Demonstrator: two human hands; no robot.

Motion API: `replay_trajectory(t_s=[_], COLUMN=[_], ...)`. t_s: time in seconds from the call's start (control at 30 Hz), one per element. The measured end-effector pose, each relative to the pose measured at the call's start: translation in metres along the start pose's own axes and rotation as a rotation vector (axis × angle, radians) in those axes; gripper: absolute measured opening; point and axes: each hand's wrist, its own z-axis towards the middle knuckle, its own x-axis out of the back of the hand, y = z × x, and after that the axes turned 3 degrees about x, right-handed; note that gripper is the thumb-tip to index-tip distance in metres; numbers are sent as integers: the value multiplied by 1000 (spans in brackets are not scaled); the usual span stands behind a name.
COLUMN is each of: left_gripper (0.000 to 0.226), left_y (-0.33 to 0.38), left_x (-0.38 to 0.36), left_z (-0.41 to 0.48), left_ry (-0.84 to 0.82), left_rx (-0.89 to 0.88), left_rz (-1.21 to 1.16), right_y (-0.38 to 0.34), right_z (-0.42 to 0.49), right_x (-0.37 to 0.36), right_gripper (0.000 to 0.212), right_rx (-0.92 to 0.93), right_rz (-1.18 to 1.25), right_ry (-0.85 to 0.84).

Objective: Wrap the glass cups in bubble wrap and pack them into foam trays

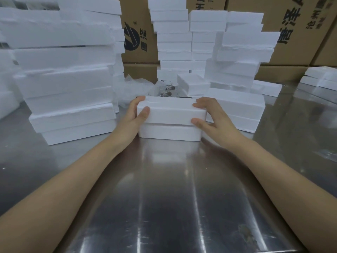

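At centre of steel table [164, 189]: white foam tray [170, 132] resting on the surface, capped by matching foam lid [171, 109], thin dark seam between the two halves. Contents hidden.

Left hand [135, 111] gripping the lid's left end, thumb curled onto the near face, fingers wrapped round the far top corner. Right hand [209, 114] gripping the lid's right end, thumb on the near lower corner, fingers curled over the top edge. Both forearms bare, reaching in from the near edge of the table.

Just behind the closed tray: clear glass cups [168, 89], several clustered together, partly hidden by the lid's far edge; exact count unclear. Left of the cups, crumpled bubble wrap [135, 87] lying against the base of the foam pile.

To the left: tall stack of foam trays [69, 79], bottom pair just beside the left forearm. To the right, near the right hand: low stack of foam trays [237, 106]. Behind that and behind the cups: further foam columns [209, 42], unevenly piled and rising out of view.

Along the back: cardboard boxes [299, 33] printed with dark characters and a logo. Far right on the table: small foam pile [321, 77], well apart from the hands.
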Motion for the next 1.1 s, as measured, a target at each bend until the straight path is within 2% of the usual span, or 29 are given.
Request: replay_trajectory(t_s=[0.1,0.2,0.33,0.43,0.47,0.6,0.93,1.1], left_gripper=[64,69,71,69,68,62,85,85], left_y=[-1,-3,-3,-3,-4,-5,1,1], left_x=[1,3,6,8,8,8,5,8], left_z=[-1,-3,-3,-3,-4,-5,-7,-5], left_ry=[3,-18,-34,-53,-52,-24,-22,-34], left_rx=[-19,-14,-5,-3,-3,-14,5,8], left_rz=[41,74,104,158,179,256,86,46], right_y=[-2,-2,1,4,3,-4,-2,-4], right_z=[-2,-2,-1,-1,-2,-4,-6,-7], right_x=[0,0,-1,0,0,2,5,5], right_gripper=[39,57,52,77,79,62,56,50], right_rx=[-82,-117,-128,-166,-173,-184,-272,-272], right_rz=[48,48,64,106,113,156,293,262], right_ry=[-51,-82,-118,-164,-169,-94,-128,-155])
